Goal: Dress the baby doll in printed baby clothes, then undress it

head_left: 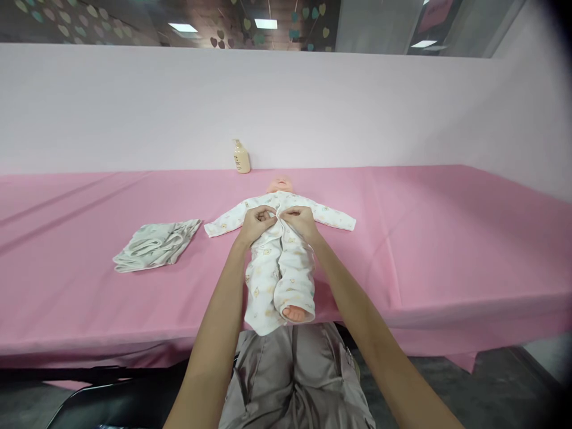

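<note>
A baby doll (280, 185) lies on its back with its head toward the wall, dressed in a white patterned romper (263, 277). Both sleeves stretch out sideways, and one bare foot (295, 313) shows at the right leg opening. My left hand (259, 221) pinches the romper's front edge at the chest. Close beside it, my right hand (300, 220) pinches the other side of the front opening. The fingertips nearly meet at the middle of the chest. Whatever fastener lies between them is too small to make out.
A folded pale green-white cloth (156, 245) lies left of the doll. Behind, a cream pump bottle (242, 157) stands against the white wall (313, 113). Pink cloth (438, 250) covers the table, its front edge near my lap. A black chair (120, 402) is at lower left.
</note>
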A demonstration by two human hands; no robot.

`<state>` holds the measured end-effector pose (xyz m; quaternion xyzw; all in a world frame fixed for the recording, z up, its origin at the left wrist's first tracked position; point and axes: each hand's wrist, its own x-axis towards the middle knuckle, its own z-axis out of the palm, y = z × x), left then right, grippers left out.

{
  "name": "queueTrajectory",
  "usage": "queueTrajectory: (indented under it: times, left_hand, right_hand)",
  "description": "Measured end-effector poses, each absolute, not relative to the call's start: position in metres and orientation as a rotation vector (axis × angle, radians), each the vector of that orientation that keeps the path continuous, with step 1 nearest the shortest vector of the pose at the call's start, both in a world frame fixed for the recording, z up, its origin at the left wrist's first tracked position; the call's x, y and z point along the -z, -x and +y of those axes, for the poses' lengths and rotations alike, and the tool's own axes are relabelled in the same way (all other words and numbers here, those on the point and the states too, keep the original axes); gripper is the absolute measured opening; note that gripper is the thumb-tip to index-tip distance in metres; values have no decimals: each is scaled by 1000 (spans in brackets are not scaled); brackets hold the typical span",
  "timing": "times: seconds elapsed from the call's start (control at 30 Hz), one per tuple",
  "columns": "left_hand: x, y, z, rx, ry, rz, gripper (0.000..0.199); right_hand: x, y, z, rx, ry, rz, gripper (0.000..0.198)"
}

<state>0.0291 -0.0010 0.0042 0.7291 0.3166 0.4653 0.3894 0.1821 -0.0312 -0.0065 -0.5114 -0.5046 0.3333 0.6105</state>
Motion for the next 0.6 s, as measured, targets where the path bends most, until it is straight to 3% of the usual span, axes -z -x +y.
queueTrajectory:
  times: [0.6]
  left_hand:
    - [2,-29,4,-1194,-1744,862,30]
  right_hand:
    - [8,-183,-31,-735,1243,-1208,8]
